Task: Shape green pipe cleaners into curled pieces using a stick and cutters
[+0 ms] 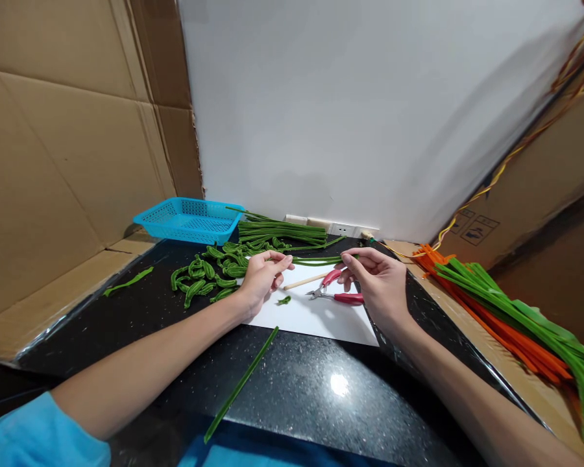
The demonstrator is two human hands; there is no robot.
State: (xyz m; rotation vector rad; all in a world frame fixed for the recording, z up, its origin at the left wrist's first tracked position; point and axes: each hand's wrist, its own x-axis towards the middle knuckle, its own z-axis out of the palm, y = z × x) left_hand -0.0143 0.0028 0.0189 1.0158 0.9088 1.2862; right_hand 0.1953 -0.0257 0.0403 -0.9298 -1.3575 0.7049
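Green pipe cleaners [316, 261] stretch level between my two hands above a white sheet [299, 321]. My left hand [264, 280] pinches their left end, and my right hand [372, 279] pinches the right end with thumb and forefinger. Under my right hand lie red-handled nippers [346, 298], jaws pointing left. A thin wooden stick [304, 281] rests slantwise on the sheet beside them. One small curled green piece [285, 300] is on the paper below my left hand. Many folded green pieces [197, 272] are heaped left of my left hand.
A blue plastic basket [189, 231] stands at the back left. Behind the sheet lies a bundle of straight green pipe cleaners [282, 231]. One loose green stem [243, 383] crosses the black counter's front edge. Orange [506, 337] and green strips [530, 324] lie at right, below twisted wires [509, 159].
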